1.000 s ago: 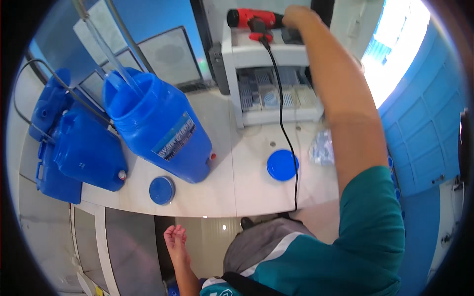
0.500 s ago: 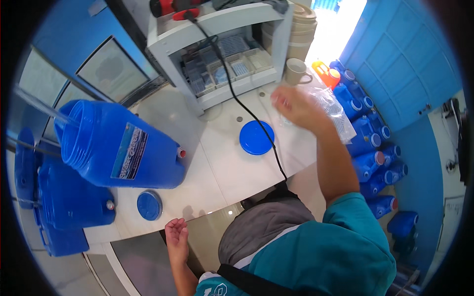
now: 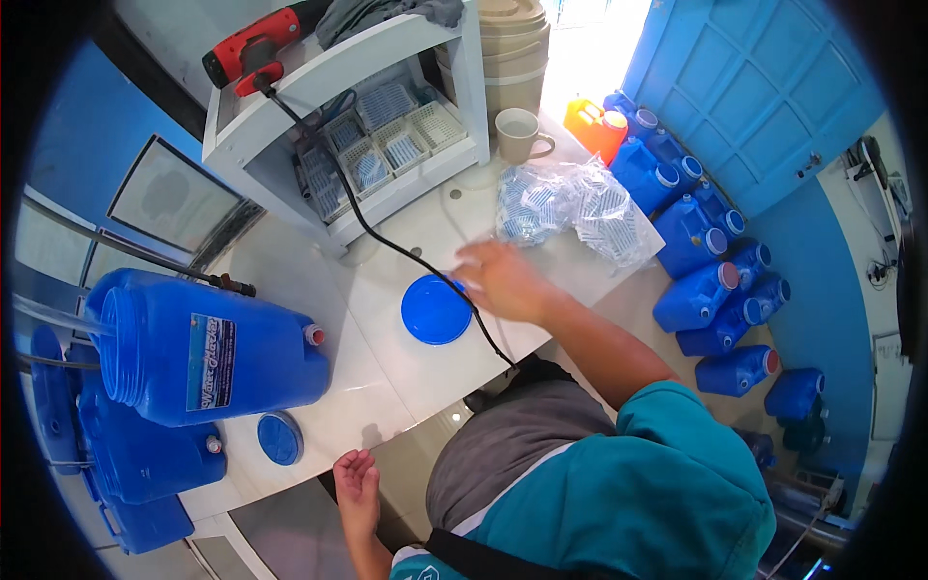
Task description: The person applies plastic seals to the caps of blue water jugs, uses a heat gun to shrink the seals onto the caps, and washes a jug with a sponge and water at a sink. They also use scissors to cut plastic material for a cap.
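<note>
My right hand is over the counter, its fingers smeared by motion at the right edge of a round blue lid. Whether it touches the lid or holds anything, I cannot tell. A black cord lies across the lid's right side. My left hand hangs by the counter's front edge, palm up, fingers loosely bent and apart, with nothing in it. Closest to it is a smaller blue cap on the counter. Behind that cap stands a large blue water jug, its wide mouth uncapped and a clear tube at it.
Clear plastic bags of blue-and-white printed pieces lie at the right, near a beige mug. A white shelf holds small baskets, with a red heat gun on top. Several blue jugs stand on the floor at right.
My right hand has moved from beside the plastic bags leftward and nearer to me, to the blue lid. My left hand stays by the counter edge. The view has shifted right.
</note>
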### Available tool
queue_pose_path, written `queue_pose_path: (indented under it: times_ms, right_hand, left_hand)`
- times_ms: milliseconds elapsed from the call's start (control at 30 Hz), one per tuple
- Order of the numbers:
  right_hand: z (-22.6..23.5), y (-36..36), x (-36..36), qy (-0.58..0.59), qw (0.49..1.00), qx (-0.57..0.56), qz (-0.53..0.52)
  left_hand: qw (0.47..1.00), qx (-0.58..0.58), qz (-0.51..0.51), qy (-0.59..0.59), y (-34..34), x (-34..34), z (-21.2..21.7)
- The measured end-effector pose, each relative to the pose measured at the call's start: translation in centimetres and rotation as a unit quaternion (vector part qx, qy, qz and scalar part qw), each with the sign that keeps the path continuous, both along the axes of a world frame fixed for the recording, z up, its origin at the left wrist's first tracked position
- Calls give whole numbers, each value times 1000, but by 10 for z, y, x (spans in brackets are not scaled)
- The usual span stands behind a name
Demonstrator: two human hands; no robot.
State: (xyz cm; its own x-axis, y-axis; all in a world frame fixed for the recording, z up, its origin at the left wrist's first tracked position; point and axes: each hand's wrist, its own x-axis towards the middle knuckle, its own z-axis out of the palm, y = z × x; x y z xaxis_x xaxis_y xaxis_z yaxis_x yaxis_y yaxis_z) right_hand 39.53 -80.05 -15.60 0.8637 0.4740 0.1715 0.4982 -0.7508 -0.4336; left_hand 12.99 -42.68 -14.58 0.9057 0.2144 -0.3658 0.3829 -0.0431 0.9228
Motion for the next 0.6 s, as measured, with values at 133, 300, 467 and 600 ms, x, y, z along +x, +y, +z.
queue_pose_path:
  times_ms: [133, 300, 467, 600]
  right_hand:
    - [50, -44, 31, -106, 979, -41, -170]
    - [25, -98, 62, -49, 963, -225, -141]
    - [-2, -105, 79, 86, 975, -202, -19]
    - [-5, -111, 81, 73, 987, -143, -15]
  left_hand:
    - [1000, 6, 19, -2, -12, -8, 2]
    - [1000, 7, 12, 6, -38, -1, 6]
    - [1000, 14, -10, 0, -52, 4, 4]
    - [1000, 18, 6, 9, -56, 1, 3]
